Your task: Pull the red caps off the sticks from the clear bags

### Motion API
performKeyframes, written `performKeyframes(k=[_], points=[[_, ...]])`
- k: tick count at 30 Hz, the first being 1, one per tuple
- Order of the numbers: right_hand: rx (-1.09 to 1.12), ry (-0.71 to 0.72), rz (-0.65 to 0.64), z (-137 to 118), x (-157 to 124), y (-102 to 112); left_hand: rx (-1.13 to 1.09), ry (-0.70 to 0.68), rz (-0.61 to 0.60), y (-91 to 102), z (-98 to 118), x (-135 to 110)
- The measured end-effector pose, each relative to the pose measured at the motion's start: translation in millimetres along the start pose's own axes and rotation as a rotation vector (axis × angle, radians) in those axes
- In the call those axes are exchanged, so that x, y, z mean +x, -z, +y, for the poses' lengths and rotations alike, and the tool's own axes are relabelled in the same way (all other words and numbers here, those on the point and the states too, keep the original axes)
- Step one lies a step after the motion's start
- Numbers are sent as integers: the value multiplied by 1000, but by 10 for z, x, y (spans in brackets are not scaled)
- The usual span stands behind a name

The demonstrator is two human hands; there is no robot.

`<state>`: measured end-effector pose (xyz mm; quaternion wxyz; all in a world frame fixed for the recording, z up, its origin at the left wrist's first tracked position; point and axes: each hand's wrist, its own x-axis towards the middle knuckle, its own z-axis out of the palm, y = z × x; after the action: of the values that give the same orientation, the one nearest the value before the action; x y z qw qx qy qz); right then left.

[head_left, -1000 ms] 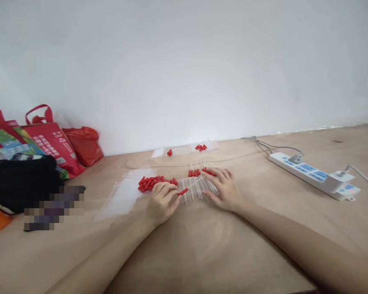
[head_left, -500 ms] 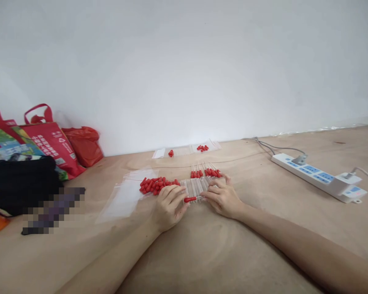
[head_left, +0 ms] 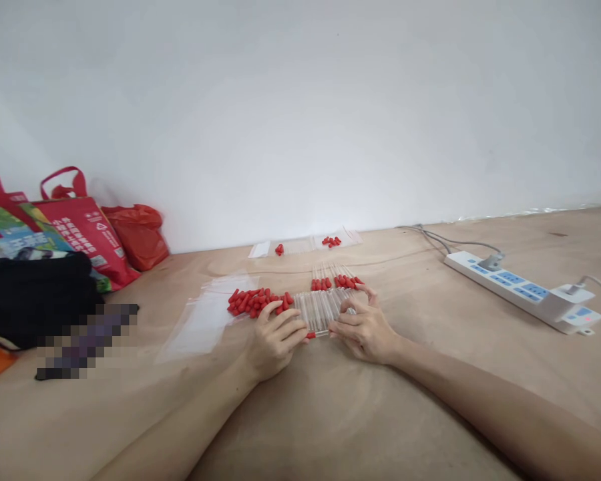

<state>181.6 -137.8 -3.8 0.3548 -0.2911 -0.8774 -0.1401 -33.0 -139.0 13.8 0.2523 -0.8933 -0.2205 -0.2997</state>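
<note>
My left hand (head_left: pixel 273 339) and my right hand (head_left: pixel 363 329) meet at the near end of a row of clear thin tubes (head_left: pixel 322 307) lying on the table. Between their fingertips they pinch one clear tube with a red cap (head_left: pixel 311 335), held crosswise. A pile of loose red caps (head_left: pixel 254 300) lies just beyond my left hand. Several capped tubes (head_left: pixel 336 281) rest at the far end of the row.
A clear plastic bag (head_left: pixel 203 319) lies left of the caps. More bags with red caps (head_left: pixel 305 244) sit near the wall. Red shopping bags (head_left: pixel 83 227) and a black bag (head_left: pixel 33 294) stand at the left. A white power strip (head_left: pixel 523 290) lies at the right.
Both hands drew closer to me and together. The capped tube went from my left hand alone, angled over the row, to being pinched by both hands at the row's near edge.
</note>
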Motion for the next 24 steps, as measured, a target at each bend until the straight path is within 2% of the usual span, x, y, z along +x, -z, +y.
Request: performKeyframes(k=[4, 6, 9, 11, 16, 20, 24], points=[[37, -29, -14, 40, -35, 36, 25, -49, 13, 70, -105, -42], [48, -104, 7, 136, -76, 64, 51, 6, 45, 132, -255, -126], [4, -413, 49, 320, -124, 91, 143, 321, 188, 220, -514, -274], [-33, -588, 10, 409, -131, 83, 141, 491, 247, 238, -639, -343], [-157, -829, -153, 459, -138, 29, 92, 731, 210, 140, -780, -452], [-216, -886, -257, 447, -153, 39, 6, 927, 195, 50, -873, -560], [-204, -859, -312, 405, -142, 52, -60, 1012, 170, 5, -931, -588]])
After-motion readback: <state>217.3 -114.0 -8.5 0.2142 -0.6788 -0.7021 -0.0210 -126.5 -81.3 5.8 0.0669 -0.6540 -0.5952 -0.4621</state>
